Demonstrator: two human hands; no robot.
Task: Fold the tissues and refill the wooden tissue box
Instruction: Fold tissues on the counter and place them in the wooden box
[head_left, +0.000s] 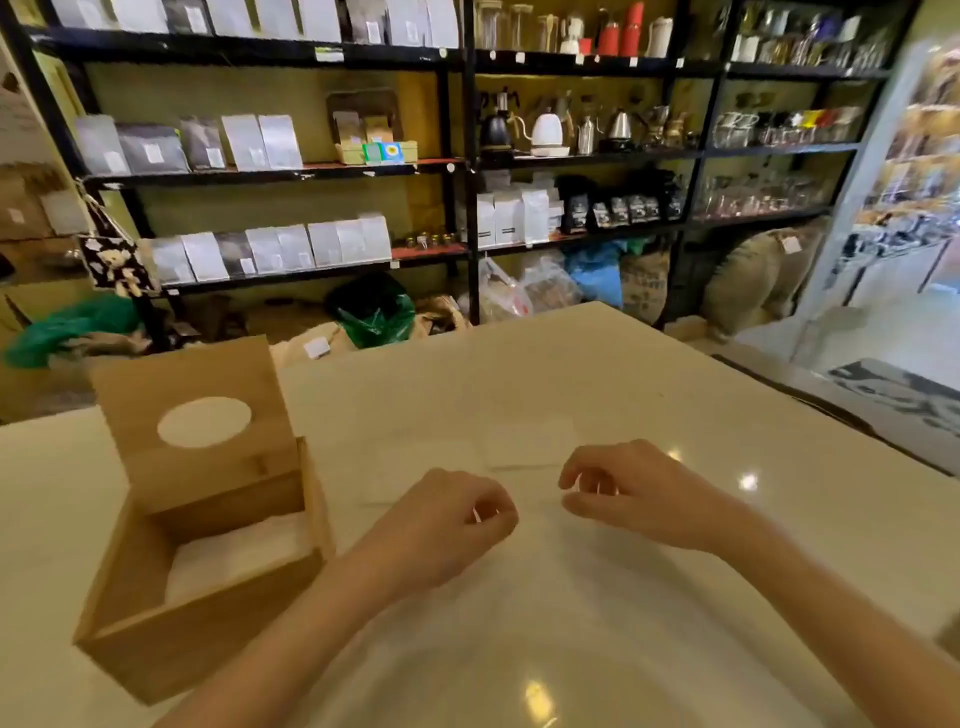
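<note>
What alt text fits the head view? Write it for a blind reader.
Two bare hands, left hand and right hand, hover loosely curled over flat white tissues on a pale table. An open wooden tissue box, partly filled, stands left; stocked shelves behind.

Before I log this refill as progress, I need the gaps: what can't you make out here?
Head view only:
- Tissues on the table: white on pale top, edges faint, count unclear.
- Left hand and right hand: curled fingers hide any pinched tissue.
- Wooden tissue box: near wall hides how full it is.
- Shelf labels: too small.
</note>
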